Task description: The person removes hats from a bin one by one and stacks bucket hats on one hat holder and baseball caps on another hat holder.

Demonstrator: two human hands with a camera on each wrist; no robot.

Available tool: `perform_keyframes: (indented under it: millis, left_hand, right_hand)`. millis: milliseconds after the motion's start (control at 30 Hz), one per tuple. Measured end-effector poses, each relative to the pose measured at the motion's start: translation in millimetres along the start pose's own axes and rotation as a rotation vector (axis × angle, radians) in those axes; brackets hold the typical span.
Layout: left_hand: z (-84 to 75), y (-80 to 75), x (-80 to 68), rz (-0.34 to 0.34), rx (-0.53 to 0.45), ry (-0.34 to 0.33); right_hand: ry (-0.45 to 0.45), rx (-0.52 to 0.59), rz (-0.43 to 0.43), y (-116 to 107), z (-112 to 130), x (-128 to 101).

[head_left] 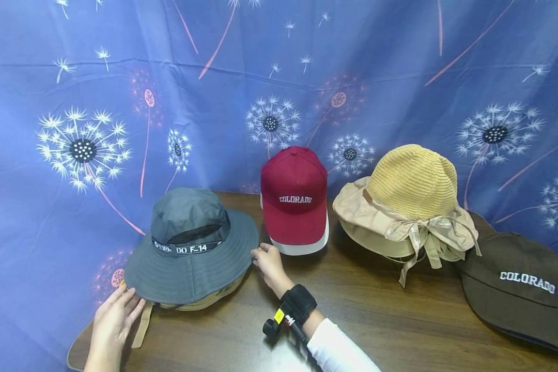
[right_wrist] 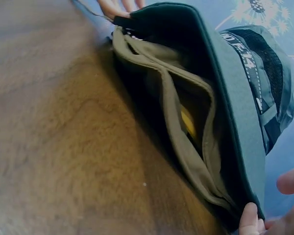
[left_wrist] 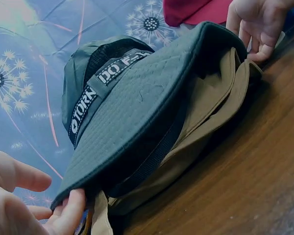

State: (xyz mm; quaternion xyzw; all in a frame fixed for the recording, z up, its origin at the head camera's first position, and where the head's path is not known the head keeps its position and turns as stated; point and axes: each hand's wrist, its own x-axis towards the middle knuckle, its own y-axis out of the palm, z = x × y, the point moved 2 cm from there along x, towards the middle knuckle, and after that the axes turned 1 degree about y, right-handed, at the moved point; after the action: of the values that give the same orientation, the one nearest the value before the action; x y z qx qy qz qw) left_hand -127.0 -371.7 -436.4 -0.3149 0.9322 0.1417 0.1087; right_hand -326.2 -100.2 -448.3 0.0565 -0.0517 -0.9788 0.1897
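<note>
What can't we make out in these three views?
- Head view: the grey bucket hat covers most of the tan hat stacked beneath it.
- Right wrist view: something yellow sits in the tan folds, too little showing to identify.
- Head view: the band lettering is partly creased and unreadable.
- Head view: the brown cap is cut by the right edge.
- Wrist views: the left hand and right hand are both cropped.

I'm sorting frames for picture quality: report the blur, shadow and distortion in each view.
Head view: evenly lit and sharp, backdrop folds bowed by the wide lens. Left wrist view: left hand blurred close up, grey bucket hat sharp. Right wrist view: table smeared soft, deep shadow under the hat's brim.
</note>
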Motion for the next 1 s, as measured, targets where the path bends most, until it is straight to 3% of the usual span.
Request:
perform_keyframes:
  millis: [133,367,633,833,1000]
  left_hand:
    - [-0.1,-0.5,-1.6,-0.041,-0.004,0.031]
    - [-4.5,5.6,-4.4,-0.116,0.073,0.075]
    - [-11.9,8.2,-8.2,-0.1,0.055,0.124]
    - [-18.9,10.3,-5.2,-0.065,-0.084,0.053]
    - [-22.1,12.7,-4.7,-0.021,-0.06,0.004]
  right_hand:
    - [0.0,-0.041,-0.025,-1.0,0.2,0.9]
    - [-0.037,-0.05,-0.053,-1.9,8.5,-1.2]
    - [-0.047,-0.043,-0.022,-1.1,17.4,-2.2]
    - [-0.027,0.086,-0.008,8.6,19.6,-0.3]
    - [-0.018,0.226,0.012,21.7,22.6,-0.5]
